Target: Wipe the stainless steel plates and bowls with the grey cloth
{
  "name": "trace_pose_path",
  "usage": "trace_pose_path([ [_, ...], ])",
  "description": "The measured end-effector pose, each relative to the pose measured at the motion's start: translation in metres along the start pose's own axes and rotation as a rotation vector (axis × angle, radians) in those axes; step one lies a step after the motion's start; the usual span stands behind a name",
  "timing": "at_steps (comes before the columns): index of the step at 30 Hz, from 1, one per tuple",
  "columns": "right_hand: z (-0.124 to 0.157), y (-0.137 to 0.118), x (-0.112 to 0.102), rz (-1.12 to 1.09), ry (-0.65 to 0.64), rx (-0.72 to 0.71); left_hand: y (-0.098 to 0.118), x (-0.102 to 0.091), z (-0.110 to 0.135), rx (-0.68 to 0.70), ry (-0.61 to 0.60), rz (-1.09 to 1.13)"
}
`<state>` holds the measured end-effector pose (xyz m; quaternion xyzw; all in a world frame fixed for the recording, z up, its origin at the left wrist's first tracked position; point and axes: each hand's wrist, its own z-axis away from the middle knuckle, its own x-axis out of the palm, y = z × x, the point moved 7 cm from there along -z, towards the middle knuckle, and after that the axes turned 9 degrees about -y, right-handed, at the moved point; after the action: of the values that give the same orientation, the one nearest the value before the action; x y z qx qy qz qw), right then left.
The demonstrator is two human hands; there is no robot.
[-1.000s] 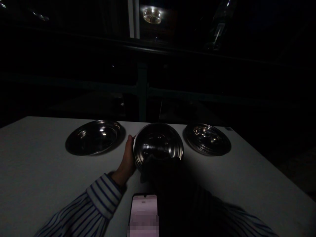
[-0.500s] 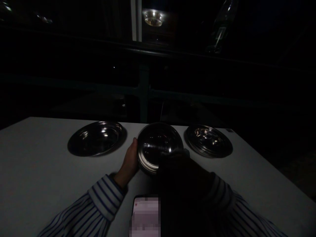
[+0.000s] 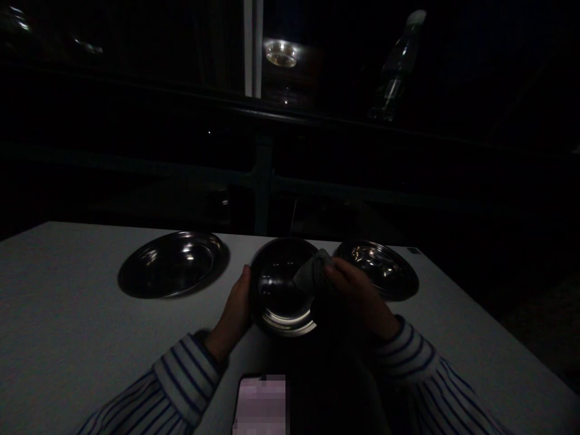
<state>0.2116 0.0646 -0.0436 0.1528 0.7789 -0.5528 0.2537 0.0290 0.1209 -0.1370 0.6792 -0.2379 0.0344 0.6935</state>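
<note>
A shiny round metal plate (image 3: 276, 296) is held tilted over the table in front of me. My left hand (image 3: 234, 314) grips its left rim, thumb on the edge and the other fingers hidden behind. In my right hand (image 3: 360, 293) is a bunched grey cloth (image 3: 312, 275), pinched between the fingers at the plate's right side. One end of the cloth lies over the plate's face. Dim light hides much of the plate's lower right part.
To the left on the white table (image 3: 67, 314) lies a metal dish (image 3: 170, 266). Several metal plates (image 3: 385, 272) appear at the right, partly behind my right hand. A phone (image 3: 261, 402) lies near me. Beyond the table, a plastic bottle (image 3: 396, 69) stands on a dark ledge.
My right hand with the cloth has moved from low over the plate toward its right upper rim, uncovering the cloth. The left hand keeps its hold. The view has tilted slightly up.
</note>
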Motion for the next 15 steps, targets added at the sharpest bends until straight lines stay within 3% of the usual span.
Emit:
trace_pose_path([
  [3,-0.003,0.011,-0.006,-0.224,0.111,0.111,0.000,0.005,0.001,-0.042,-0.014,0.059],
  [6,-0.003,0.017,-0.007,-0.273,0.150,0.113,0.001,0.010,0.004,-0.083,-0.009,0.107],
  [12,0.002,-0.002,-0.014,0.169,0.141,-0.074,0.008,0.016,0.007,-0.084,-0.002,0.119],
  [15,0.002,-0.007,-0.015,0.166,0.156,-0.104,0.010,0.016,0.007,-0.086,-0.017,0.099],
])
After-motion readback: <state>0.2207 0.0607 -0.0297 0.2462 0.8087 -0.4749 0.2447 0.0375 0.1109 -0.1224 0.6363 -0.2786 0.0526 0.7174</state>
